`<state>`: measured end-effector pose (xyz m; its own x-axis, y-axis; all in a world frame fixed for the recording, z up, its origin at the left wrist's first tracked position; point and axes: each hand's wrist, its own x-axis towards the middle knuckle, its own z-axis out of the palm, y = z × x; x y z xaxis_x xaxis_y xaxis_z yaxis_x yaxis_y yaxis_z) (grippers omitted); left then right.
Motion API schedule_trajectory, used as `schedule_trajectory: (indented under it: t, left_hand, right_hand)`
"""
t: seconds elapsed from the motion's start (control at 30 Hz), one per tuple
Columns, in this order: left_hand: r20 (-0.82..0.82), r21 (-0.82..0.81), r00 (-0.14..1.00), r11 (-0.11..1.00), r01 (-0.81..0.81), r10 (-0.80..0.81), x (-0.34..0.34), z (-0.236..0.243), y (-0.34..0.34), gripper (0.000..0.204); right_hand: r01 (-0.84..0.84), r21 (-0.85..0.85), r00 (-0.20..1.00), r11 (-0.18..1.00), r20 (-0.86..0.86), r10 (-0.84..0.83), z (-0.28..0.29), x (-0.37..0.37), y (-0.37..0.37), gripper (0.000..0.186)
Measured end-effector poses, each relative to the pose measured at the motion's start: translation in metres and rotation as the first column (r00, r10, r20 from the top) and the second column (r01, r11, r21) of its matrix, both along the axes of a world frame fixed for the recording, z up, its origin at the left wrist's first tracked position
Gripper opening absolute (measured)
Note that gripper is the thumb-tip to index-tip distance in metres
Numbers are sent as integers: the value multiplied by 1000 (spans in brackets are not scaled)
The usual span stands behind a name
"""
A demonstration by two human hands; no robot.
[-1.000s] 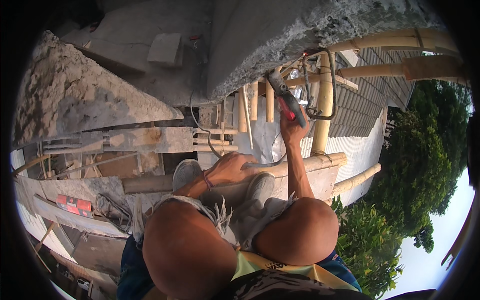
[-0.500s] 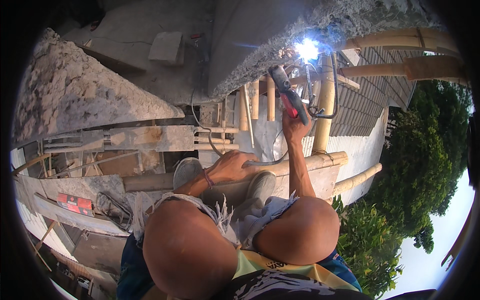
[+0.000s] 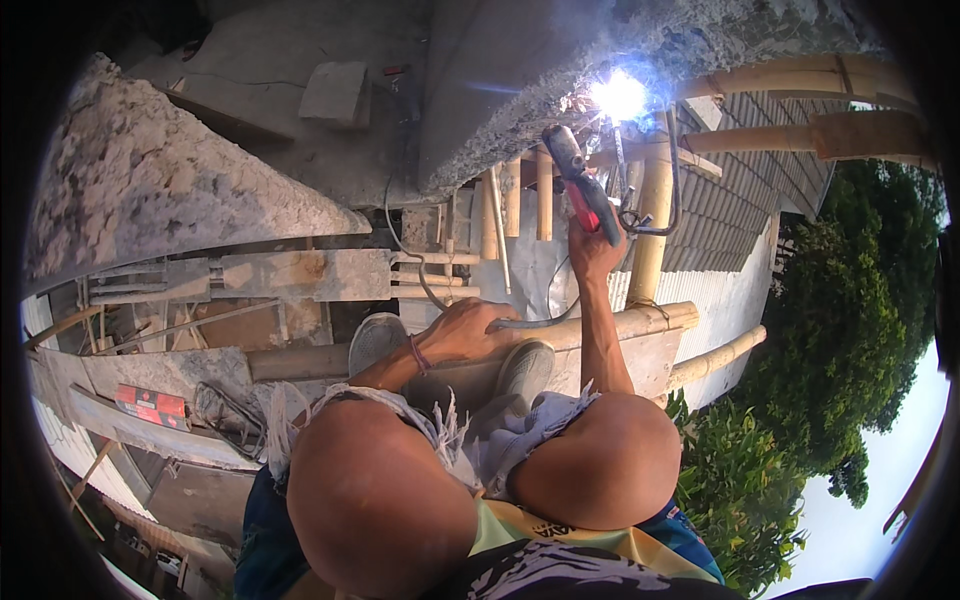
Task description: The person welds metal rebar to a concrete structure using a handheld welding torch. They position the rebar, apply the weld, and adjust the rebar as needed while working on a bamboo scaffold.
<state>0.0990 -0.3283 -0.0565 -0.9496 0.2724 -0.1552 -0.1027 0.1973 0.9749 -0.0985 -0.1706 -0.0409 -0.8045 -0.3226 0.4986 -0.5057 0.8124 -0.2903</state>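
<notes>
My right hand (image 3: 597, 255) is closed round a red and black welding electrode holder (image 3: 583, 190), its jaw end tilted up and to the left. Just beyond it a blinding welding arc (image 3: 619, 95) burns at the rough concrete edge (image 3: 540, 110), hiding the joint there. Bent steel rebar (image 3: 672, 190) hangs down from that spot beside the holder. My left hand (image 3: 472, 328) is closed on the dark welding cable (image 3: 540, 322), low between my shoes. The cable runs up leftward to the concrete slab and also across toward my right hand.
Bamboo poles (image 3: 651, 220) and planks form scaffolding around and below me. At the left lie a red box (image 3: 152, 405) and a coil of wire (image 3: 225, 415). A concrete block (image 3: 333, 92) sits on the slab beyond. Corrugated roofing (image 3: 710, 310) and trees (image 3: 830, 320) are at the right.
The welding holder and my right hand have shifted very slightly right. The arc still burns at nearly the same place, a little larger. My left hand has hardly moved.
</notes>
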Motion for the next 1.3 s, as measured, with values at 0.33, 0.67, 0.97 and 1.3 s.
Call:
schedule_trajectory:
  t: [0.33,0.67,0.97,1.3]
  left_hand:
    - [12,6,1000,1000,11,-11,0,-1,1,41]
    - [17,12,1000,1000,13,-13,-1,-1,0,42]
    - [16,19,1000,1000,4,-4,-1,-2,0,43]
    - [7,-14,1000,1000,-17,17,4,-6,2,40]
  right_hand:
    - [0,5,1000,1000,-15,0,-2,-3,2,32]
    - [37,60,999,998,4,-38,-7,-7,5,30]
    - [11,63,1000,998,20,-13,-6,-9,5,49]
    - [-64,-62,969,996,233,77,-6,7,13,42]
